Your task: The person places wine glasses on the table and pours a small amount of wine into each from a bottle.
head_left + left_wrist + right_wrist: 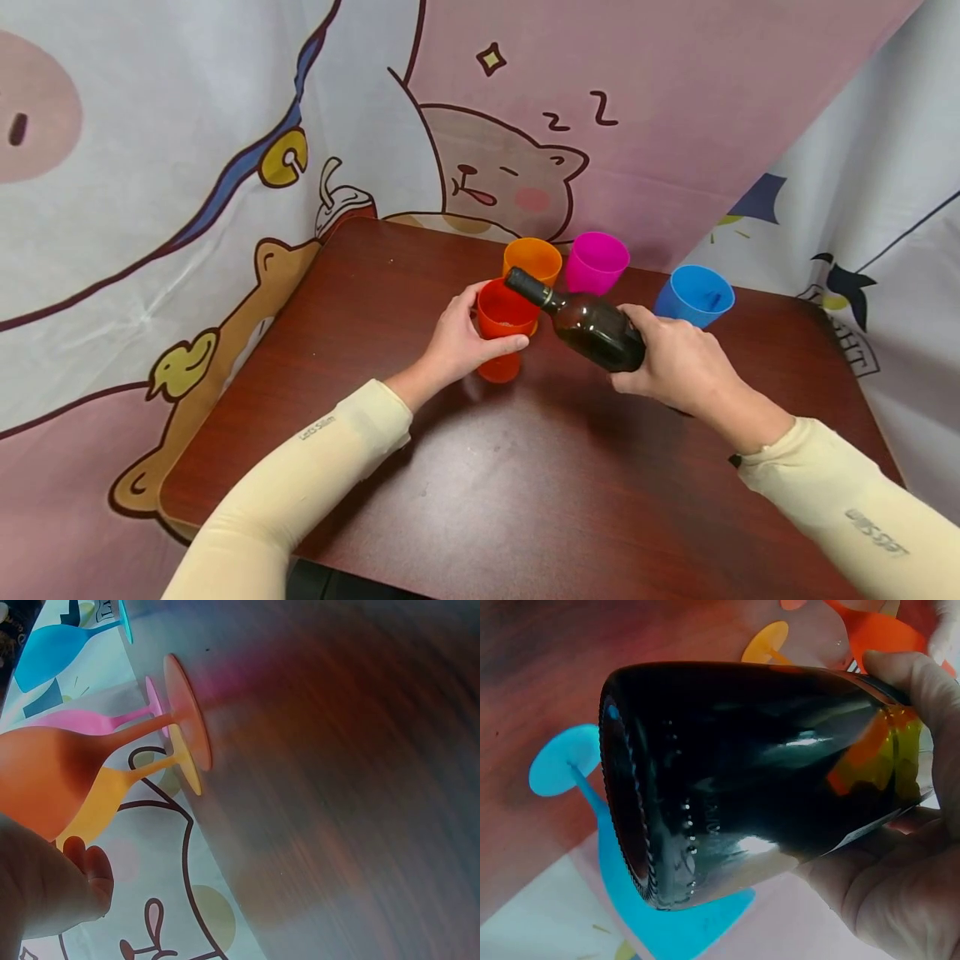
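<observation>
Red goblet: centre of head view; bowl within the curled left hand, thumb across its near side.
Bottle: right of centre, tilted; body gripped by right hand, neck crossing goblet's rim.
Left wrist only: goblet's stem.
Right wrist only: bottle's ridged base.

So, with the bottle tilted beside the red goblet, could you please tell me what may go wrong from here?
If the bottle contains liquid, some might miss the red goblet, as the bottle's top end sits near its rim in the head view. The bottle could also knock the orange goblet just behind. And it might slip, since only the right grip holds it.
</observation>
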`<state>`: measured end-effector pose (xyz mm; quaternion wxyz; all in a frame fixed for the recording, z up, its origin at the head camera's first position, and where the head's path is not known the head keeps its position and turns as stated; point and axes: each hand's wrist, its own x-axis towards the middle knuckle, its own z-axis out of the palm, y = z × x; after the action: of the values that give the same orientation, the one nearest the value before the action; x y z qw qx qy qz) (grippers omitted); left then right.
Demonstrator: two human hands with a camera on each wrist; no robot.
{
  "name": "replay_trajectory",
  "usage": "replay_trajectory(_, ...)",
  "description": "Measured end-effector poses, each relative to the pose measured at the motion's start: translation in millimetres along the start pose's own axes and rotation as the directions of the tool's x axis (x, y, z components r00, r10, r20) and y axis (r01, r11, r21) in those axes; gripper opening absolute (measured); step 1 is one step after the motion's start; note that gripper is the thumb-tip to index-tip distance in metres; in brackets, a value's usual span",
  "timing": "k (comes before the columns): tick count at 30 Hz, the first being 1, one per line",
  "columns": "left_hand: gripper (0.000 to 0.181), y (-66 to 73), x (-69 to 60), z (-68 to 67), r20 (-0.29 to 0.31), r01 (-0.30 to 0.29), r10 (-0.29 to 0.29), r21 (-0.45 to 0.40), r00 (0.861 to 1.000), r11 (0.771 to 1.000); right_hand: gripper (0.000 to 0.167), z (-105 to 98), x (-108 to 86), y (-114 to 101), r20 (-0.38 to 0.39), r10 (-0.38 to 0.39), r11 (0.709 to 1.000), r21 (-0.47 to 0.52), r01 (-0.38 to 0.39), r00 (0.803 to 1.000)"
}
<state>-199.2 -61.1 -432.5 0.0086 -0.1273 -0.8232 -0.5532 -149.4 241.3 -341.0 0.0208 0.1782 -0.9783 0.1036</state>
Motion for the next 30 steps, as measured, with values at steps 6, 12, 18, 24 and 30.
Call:
replay_trajectory(6, 0.088, 0.9, 0.2, 0.1, 0.001, -0.008, 0.008, 0.007, 1.0, 1.0, 0.084, 8, -3.1, 2, -0.001, 0.006, 1.0, 0.009, -0.006, 1.0)
replay_trajectory(12, 0.088, 0.1, 0.3, -0.2, 0.001, 0.001, -0.001, 0.007, 1.0, 1.0, 0.082, 14, -6.4, 6, -0.013, 0.022, 1.0, 0.018, -0.022, 1.0)
replay_trajectory(18, 0.089, -0.7, 1.0, 0.8, -0.006, 0.003, -0.003, 0.014, 1.0, 1.0, 0.083, 20, -13.1, 14, -0.007, 0.048, 0.998, 0.032, -0.048, 0.999)
replay_trajectory(24, 0.089, -0.3, 1.2, 1.0, -0.002, 0.004, -0.004, -0.008, 1.0, 1.0, 0.084, 27, -22.8, 24, 0.0, 0.074, 0.996, 0.048, -0.074, 0.997)
replay_trajectory(30, 0.087, -1.8, 2.0, -1.1, 0.001, 0.005, -0.005, -0.042, 1.0, 0.999, 0.086, 38, -33.1, 33, 0.003, 0.102, 0.993, 0.064, -0.102, 0.995)
